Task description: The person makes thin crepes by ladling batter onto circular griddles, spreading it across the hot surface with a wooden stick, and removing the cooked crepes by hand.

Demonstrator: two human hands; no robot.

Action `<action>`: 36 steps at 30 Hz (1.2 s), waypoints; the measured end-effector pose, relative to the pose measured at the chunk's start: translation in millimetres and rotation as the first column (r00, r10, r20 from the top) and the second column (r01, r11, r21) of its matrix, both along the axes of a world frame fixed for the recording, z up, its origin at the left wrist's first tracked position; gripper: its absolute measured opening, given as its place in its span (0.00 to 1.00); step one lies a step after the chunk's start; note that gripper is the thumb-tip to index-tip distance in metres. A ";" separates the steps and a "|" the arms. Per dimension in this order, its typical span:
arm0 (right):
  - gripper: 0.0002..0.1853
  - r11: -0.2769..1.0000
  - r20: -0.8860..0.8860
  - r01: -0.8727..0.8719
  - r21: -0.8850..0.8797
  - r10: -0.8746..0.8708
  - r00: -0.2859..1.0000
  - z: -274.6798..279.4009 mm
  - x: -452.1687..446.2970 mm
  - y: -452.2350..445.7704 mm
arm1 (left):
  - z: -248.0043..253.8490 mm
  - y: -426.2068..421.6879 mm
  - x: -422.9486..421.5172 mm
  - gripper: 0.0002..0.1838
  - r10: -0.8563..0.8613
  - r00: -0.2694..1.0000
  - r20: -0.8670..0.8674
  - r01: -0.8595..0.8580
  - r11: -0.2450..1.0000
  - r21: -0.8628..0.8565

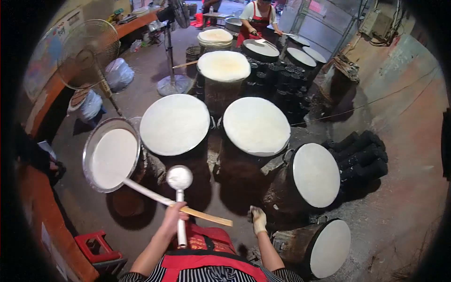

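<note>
My left hand (174, 217) is closed round a white-handled ladle (179, 178) and a long wooden stick (206, 215), which cross in its grip. The ladle's round head, coated white, points away from me. The stick's whitened far end reaches the metal basin (86, 164) of white batter (113, 157) at the left. My right hand (258, 220), in a pale glove with dark fingertips, hangs low with nothing visible in it; its finger position is hard to make out. It is nearest the drum stove carrying a white round sheet (316, 175).
More white rounds (174, 124) (256, 126) (330, 248) lie on drum stoves around me. A stack of pale sheets (224, 66) stands ahead. Black cylinders (364, 155) lie right, a red stool (97, 249) lower left, fans (88, 54) upper left. A co-worker (259, 19) stands at far stoves.
</note>
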State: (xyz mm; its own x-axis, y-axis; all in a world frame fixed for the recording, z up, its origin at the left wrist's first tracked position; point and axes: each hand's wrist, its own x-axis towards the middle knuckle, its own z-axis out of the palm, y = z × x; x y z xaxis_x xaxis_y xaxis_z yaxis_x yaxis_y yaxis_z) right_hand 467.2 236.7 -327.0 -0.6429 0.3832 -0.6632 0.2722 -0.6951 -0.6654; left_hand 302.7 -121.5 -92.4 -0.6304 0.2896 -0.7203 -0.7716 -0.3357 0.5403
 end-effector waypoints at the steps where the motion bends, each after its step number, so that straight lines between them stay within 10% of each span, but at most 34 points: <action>1: 0.11 0.974 -0.077 0.100 -0.201 -0.118 0.990 7.4 -24.7 6.6 | 26.5 -10.6 -5.5 0.08 0.046 0.998 0.050 -0.045 0.999 -0.021; 4: 0.12 0.850 0.037 0.440 0.291 -0.469 0.882 64.2 -119.8 1.5 | 4.0 -63.0 -39.2 0.08 0.180 0.982 -0.051 -0.178 0.983 0.039; 7: 0.12 0.729 -0.109 0.632 0.263 -0.628 0.770 79.7 -182.7 35.7 | 5.3 -109.0 -81.2 0.07 0.239 0.968 -0.074 -0.236 0.971 0.044; 8: 0.19 0.485 -0.034 0.496 0.721 -0.689 0.724 1.1 -198.4 92.0 | 3.5 -125.2 -93.2 0.07 0.245 0.965 -0.090 -0.239 0.968 0.078; 12: 0.17 0.345 0.027 0.335 0.876 -0.731 0.682 97.5 -252.9 105.9 | 10.5 -171.1 -147.3 0.08 0.263 0.960 -0.097 -0.255 0.963 0.084; 24: 0.22 0.502 0.487 -0.162 0.849 -0.627 0.608 152.0 -330.8 170.4 | 7.4 -197.0 -278.5 0.07 0.328 0.945 -0.004 -0.319 0.922 0.221; 36: 0.20 0.021 0.212 -0.267 0.964 -0.668 0.714 208.5 -356.2 152.6 | 46.3 -83.7 -334.9 0.09 0.421 0.891 0.170 -0.454 0.842 0.291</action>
